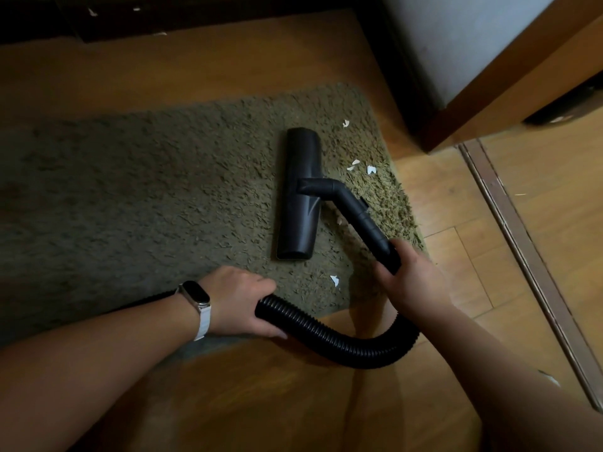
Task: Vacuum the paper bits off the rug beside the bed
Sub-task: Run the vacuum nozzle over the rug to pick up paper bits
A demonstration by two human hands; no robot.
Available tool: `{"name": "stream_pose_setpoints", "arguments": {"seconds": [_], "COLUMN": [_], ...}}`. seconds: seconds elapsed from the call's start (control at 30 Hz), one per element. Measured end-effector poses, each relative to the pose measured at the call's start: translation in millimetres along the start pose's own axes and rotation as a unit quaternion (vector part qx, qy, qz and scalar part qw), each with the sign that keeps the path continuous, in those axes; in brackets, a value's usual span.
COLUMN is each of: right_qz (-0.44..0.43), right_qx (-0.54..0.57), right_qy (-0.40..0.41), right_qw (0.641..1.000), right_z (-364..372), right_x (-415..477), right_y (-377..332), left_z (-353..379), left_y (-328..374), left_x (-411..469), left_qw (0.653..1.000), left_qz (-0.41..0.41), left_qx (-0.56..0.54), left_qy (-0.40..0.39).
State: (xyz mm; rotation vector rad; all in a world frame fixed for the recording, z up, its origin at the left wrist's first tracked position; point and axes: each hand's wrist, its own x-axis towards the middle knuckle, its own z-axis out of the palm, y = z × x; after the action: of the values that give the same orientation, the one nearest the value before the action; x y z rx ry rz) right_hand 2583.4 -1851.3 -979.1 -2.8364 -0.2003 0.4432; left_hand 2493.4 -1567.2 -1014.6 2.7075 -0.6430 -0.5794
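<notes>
**Paper bits (371, 170) scattered right of the vacuum head (300, 194)**

At the right end of the rug (163, 190), the head lies flat, its long axis running near to far. Its wand (365, 223) slants back to the right grip (411, 275), curled around it; the left grip (241, 301) is wrapped round the ribbed hose (326, 334).

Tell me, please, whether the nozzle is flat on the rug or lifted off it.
Flat on it: the nozzle lies along the rug, no gap showing under either end; the right hand grips its tube.
</notes>
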Motion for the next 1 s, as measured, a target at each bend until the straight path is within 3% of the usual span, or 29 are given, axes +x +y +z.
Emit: {"name": "stream_pose_setpoints", "arguments": {"seconds": [0.1, 0.3, 0.53, 0.8, 1.0], "right_qz": [-0.007, 0.097, 0.117, 0.007, 0.053], "right_qx": [0.034, 0.112, 0.133, 0.074, 0.119], "right_qy": [0.023, 0.069, 0.040, -0.001, 0.053], "right_qw": [0.999, 0.987, 0.983, 0.997, 0.990], "right_z": [-10.1, -17.7, -3.1, 8.4, -9.6], "right_x": [5.6, -20.8, -50.1, -28.2, -20.5], "right_y": [0.9, 44.8, 54.9, 20.5, 25.8], "left_z": [-7.7, -24.1, -22.3, -27.5, -34.1], "left_y": [-1.4, 5.4, 22.8, 13.8, 10.1], "left_x": [2.5, 18.8, 21.7, 5.1, 8.1], "left_qw": [1.000, 0.999, 0.999, 0.997, 0.999], "left_qz": [-0.014, 0.007, 0.033, 0.014, -0.005], "left_qx": [-0.008, 0.010, 0.035, 0.060, 0.046], "left_qy": [0.007, 0.038, -0.015, -0.037, -0.016]}}
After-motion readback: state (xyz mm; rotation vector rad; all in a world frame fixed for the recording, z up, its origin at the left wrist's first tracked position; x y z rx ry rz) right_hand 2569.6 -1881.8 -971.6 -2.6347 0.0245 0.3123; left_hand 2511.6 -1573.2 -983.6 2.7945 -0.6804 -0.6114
